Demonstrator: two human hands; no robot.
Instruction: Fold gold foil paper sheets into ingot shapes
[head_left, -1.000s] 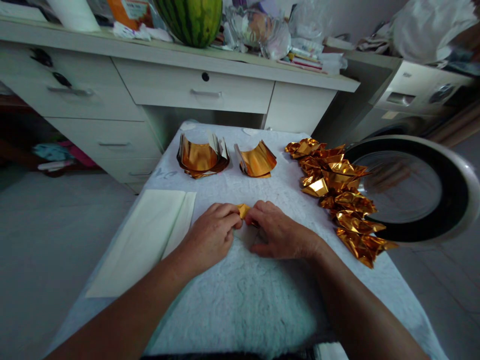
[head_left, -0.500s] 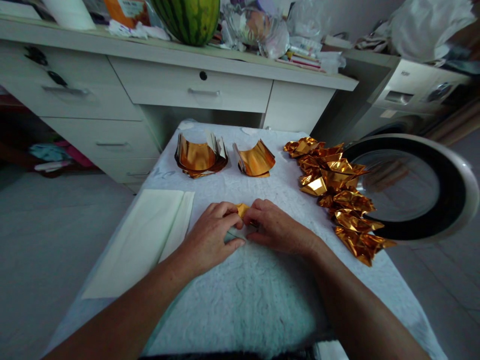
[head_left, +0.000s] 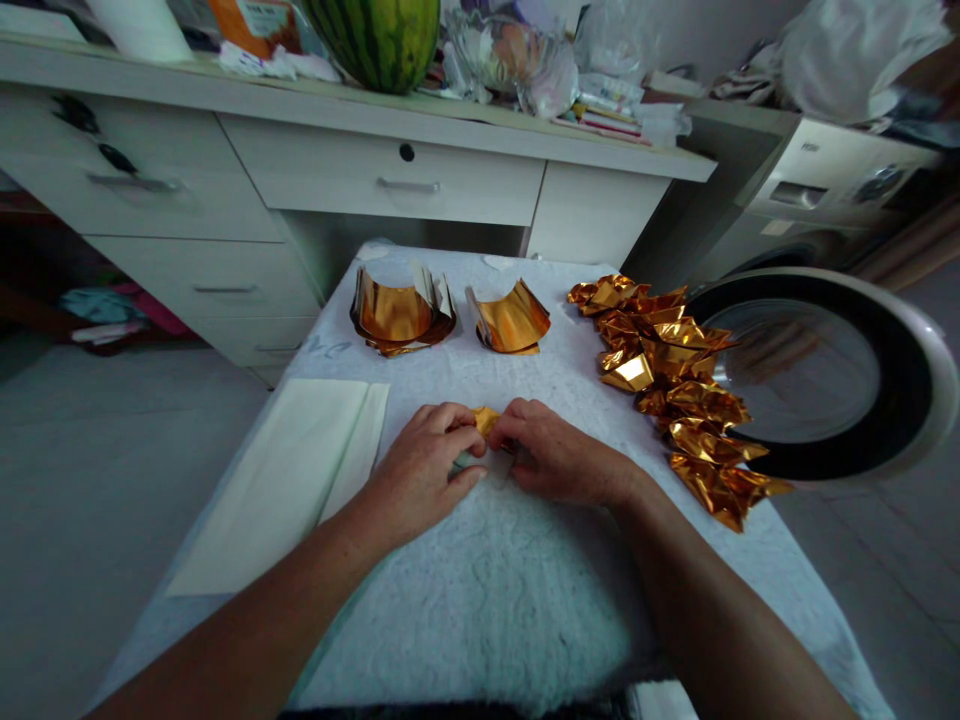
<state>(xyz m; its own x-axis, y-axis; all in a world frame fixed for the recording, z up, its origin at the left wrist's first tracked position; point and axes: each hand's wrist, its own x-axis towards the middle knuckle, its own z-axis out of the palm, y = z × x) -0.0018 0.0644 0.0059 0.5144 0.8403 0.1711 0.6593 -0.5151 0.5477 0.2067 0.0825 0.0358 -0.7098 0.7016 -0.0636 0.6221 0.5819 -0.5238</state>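
Between my hands, on the cloth-covered table (head_left: 510,600), lies a small piece of gold foil paper (head_left: 486,420), mostly hidden by my fingers. My left hand (head_left: 431,460) curls its fingers around the paper's left side. From the right, my right hand (head_left: 551,450) pinches its other edge. Beyond them stand a larger stack of curved gold foil sheets (head_left: 397,312) and a smaller curved stack (head_left: 514,318). A row of folded gold foil pieces (head_left: 675,390) runs along the table's right side.
White paper sheets (head_left: 277,470) lie flat at the table's left. Behind stands a white desk (head_left: 337,165) with drawers, carrying a watermelon (head_left: 375,40) and clutter. A washing machine's open round door (head_left: 937,370) reaches close to the table's right edge.
My right hand's fingers have drawn in slightly, its lower fingers tucking under. My left hand stays nearly in place, and the stacks and folded pieces have not moved.
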